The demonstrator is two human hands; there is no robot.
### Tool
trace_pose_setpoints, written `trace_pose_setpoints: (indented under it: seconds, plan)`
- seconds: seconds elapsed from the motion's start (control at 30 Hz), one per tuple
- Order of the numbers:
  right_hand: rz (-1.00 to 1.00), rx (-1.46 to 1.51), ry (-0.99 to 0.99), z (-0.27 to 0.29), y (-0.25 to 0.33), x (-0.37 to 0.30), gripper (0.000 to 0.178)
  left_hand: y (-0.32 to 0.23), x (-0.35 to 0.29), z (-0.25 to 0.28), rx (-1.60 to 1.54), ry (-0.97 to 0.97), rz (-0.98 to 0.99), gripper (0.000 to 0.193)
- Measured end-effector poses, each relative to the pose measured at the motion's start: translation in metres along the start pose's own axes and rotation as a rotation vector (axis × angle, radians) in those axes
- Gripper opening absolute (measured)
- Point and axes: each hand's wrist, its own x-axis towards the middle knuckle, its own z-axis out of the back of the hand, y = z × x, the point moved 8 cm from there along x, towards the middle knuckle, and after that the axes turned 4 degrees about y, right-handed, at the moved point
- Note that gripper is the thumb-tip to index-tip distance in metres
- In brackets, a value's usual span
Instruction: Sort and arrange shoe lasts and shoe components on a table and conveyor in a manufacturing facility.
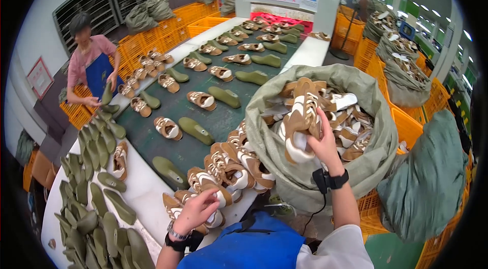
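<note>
1. Orange crates [178, 27] stand beyond the white table [146, 199]
2. Right hand [326, 143] grips a brown sneaker [306, 100] over the sack [264, 154]; looks light, soft-sided, best held round the heel
3. Left hand [195, 213], fingers parted, hangs beside more sneakers [223, 166]

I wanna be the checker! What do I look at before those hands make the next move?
1. Right hand has a grip: ok, it holds at least one brown-and-white shoe.
2. Only one shoe in that grip: cannot tell; a second may be tucked behind it.
3. Left hand clear of the row of shoes: cannot tell; the fingers are right by one, but contact is unclear.
4. Shoes in that row spaced apart: not ok, they crowd together and overlap.
5. Sack open: ok, its mouth is wide, with more shoes inside.
6. Co-worker's hands away from these two: ok, they're off to the left with a green shoe form.
</note>
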Motion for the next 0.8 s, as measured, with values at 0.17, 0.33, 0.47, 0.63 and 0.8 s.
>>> trace_pose_setpoints:
  seconds: [0.17, 0.33, 0.47, 0.63, 0.8]
  plan:
    - [0.128, -0.252, 0.152, -0.082, 0.053, -0.037, 0.075, -0.053, 0.03, -0.004, -0.078, -0.094, -0.23, 0.066]
    - [0.117, -0.165, 0.309, -0.155, 0.062, -0.073, 0.065, -0.037, 0.036, -0.035, -0.726, 0.293, -0.175, 0.072]
    - [0.081, -0.176, 0.511, -0.191, 0.044, -0.084, 0.068, -0.014, 0.013, -0.031, -1.331, 0.359, -0.136, 0.064]
    - [0.396, -0.62, 0.445, -0.216, 0.074, -0.09, 0.077, 0.008, 0.006, -0.017, -1.305, 0.12, 0.036, 0.066]
    - [0.287, -0.209, 0.364, -0.225, 0.035, -0.093, 0.068, 0.0, -0.008, 0.005, -0.791, -0.113, -0.08, 0.08]
